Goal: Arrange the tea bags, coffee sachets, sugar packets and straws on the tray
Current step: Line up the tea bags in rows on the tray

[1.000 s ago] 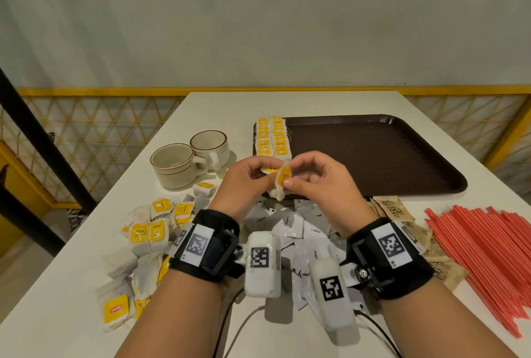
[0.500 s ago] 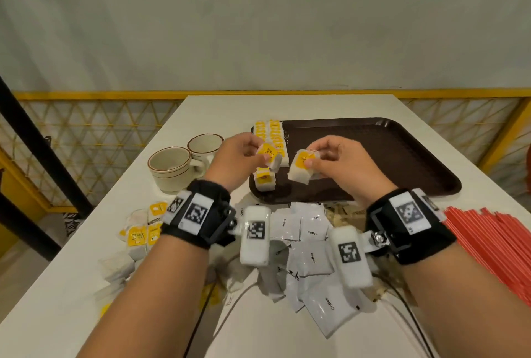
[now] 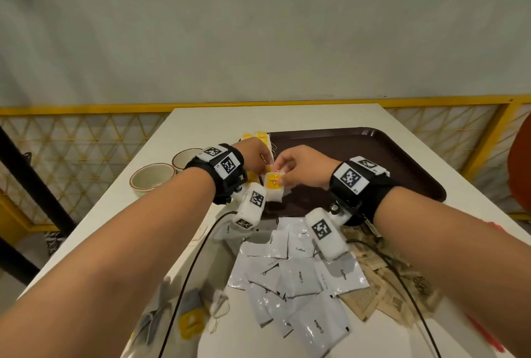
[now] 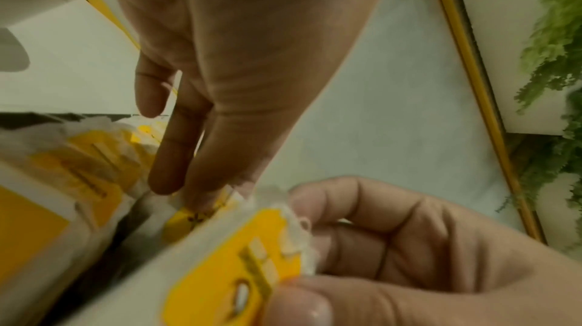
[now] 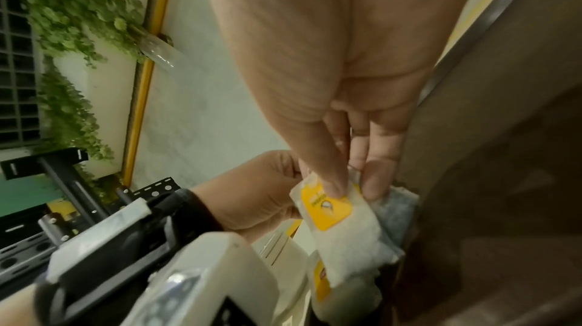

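A brown tray lies on the white table, with a row of yellow-tagged tea bags along its left edge. My left hand is at that row; in the left wrist view my left hand has its thumb and forefinger tips pinching a tea bag there. Just right of it, my right hand pinches the top of another tea bag, which hangs above the tray's front left corner. In the right wrist view my right hand has its thumb on the yellow tag of that tea bag.
White coffee sachets lie in a heap in front of the tray, brown sugar packets to their right and red straws at the right edge. Loose tea bags lie near left. Two cups stand left of the tray.
Both hands, each with a tea bag, have moved forward from above the sachets to the tray's left side and now sit close together by the tea bag row.
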A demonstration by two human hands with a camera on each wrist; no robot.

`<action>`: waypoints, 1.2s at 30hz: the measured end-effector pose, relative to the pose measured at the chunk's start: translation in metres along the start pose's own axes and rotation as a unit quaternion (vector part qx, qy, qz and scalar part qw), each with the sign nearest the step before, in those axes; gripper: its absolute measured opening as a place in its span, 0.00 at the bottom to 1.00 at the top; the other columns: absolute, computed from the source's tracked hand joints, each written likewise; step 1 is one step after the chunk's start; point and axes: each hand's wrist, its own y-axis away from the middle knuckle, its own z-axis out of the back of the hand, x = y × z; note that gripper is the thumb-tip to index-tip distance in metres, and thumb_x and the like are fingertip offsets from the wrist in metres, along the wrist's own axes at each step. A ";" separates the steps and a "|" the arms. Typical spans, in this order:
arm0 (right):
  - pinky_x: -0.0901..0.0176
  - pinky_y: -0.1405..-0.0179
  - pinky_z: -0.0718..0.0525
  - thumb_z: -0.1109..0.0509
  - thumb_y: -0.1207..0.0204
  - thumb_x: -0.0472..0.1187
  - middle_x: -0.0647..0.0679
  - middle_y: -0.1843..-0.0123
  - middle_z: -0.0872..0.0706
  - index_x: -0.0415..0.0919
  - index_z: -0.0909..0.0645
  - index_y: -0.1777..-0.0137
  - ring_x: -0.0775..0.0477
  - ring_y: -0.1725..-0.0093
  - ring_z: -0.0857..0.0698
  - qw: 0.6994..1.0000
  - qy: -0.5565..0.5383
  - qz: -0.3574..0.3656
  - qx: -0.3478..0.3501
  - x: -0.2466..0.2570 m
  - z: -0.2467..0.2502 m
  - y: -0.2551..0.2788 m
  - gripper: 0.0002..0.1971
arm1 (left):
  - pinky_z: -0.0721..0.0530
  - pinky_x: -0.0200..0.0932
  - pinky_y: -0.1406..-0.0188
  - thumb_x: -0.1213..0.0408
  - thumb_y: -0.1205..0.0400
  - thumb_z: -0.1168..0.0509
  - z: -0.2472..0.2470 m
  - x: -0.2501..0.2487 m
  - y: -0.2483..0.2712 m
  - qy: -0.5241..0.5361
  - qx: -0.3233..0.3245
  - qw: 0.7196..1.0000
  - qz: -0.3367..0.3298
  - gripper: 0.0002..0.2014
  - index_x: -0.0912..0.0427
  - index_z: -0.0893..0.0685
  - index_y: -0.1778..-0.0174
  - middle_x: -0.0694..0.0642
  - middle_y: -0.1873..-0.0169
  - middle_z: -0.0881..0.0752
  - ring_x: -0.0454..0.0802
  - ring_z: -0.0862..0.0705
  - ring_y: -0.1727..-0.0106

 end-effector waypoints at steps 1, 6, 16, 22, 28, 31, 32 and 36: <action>0.49 0.51 0.11 0.27 0.29 0.25 0.45 0.61 0.17 0.40 0.18 0.54 0.45 0.58 0.14 1.000 -0.007 -0.002 0.003 0.000 -0.002 -0.004 0.10 | 0.16 0.42 0.50 0.68 0.23 0.31 -0.001 0.002 -0.002 -0.002 -0.001 1.000 -0.002 0.08 0.48 0.14 0.59 0.50 0.57 0.14 0.47 0.17 0.53; 0.38 0.46 0.13 0.25 0.32 0.25 0.47 0.63 0.17 0.42 0.18 0.58 0.42 0.58 0.14 1.000 0.006 -0.014 -0.011 -0.006 -0.010 -0.017 0.12 | 0.19 0.40 0.47 0.68 0.23 0.29 -0.003 0.010 -0.006 0.046 -0.045 0.998 0.004 0.07 0.54 0.11 0.52 0.50 0.56 0.14 0.45 0.17 0.53; 0.61 0.60 0.11 0.27 0.28 0.25 0.44 0.61 0.13 0.37 0.17 0.53 0.51 0.62 0.14 0.997 -0.026 -0.078 0.012 -0.019 0.000 -0.017 0.09 | 0.20 0.39 0.48 0.59 0.23 0.28 0.002 0.021 0.017 0.078 0.002 0.997 -0.008 0.07 0.57 0.08 0.54 0.47 0.59 0.11 0.41 0.17 0.55; 0.54 0.58 0.10 0.28 0.27 0.24 0.39 0.59 0.14 0.37 0.20 0.54 0.43 0.60 0.12 0.993 -0.028 -0.111 0.000 -0.014 -0.011 -0.024 0.09 | 0.17 0.43 0.44 0.63 0.23 0.28 -0.005 0.015 0.011 0.062 -0.022 0.998 0.008 0.05 0.57 0.10 0.53 0.52 0.55 0.12 0.46 0.17 0.51; 0.44 0.49 0.11 0.24 0.33 0.24 0.37 0.57 0.11 0.39 0.18 0.63 0.38 0.54 0.09 0.992 -0.033 -0.113 -0.051 -0.020 -0.014 -0.030 0.10 | 0.18 0.42 0.47 0.64 0.22 0.30 -0.005 0.012 -0.004 0.017 -0.025 0.999 0.045 0.02 0.54 0.11 0.57 0.52 0.53 0.13 0.47 0.17 0.50; 0.47 0.46 0.12 0.24 0.32 0.24 0.39 0.60 0.11 0.40 0.17 0.65 0.41 0.55 0.10 0.990 -0.029 -0.121 -0.061 -0.019 -0.013 -0.031 0.10 | 0.17 0.44 0.45 0.64 0.22 0.29 -0.006 0.014 -0.008 0.017 -0.015 0.998 0.065 0.06 0.59 0.10 0.52 0.54 0.50 0.12 0.50 0.16 0.46; 0.46 0.45 0.12 0.25 0.32 0.23 0.39 0.61 0.11 0.38 0.16 0.65 0.40 0.55 0.10 0.989 -0.052 -0.127 -0.061 -0.019 -0.014 -0.032 0.10 | 0.17 0.45 0.45 0.64 0.23 0.29 -0.007 0.015 -0.009 0.020 -0.014 0.997 0.068 0.06 0.59 0.10 0.52 0.54 0.50 0.11 0.50 0.15 0.47; 0.47 0.48 0.11 0.29 0.29 0.19 0.37 0.63 0.14 0.34 0.19 0.65 0.40 0.59 0.12 0.978 -0.143 -0.139 -0.055 -0.021 -0.013 -0.031 0.10 | 0.16 0.45 0.48 0.62 0.23 0.29 -0.010 0.017 -0.010 0.019 -0.024 0.996 0.086 0.03 0.56 0.10 0.58 0.53 0.53 0.11 0.50 0.15 0.49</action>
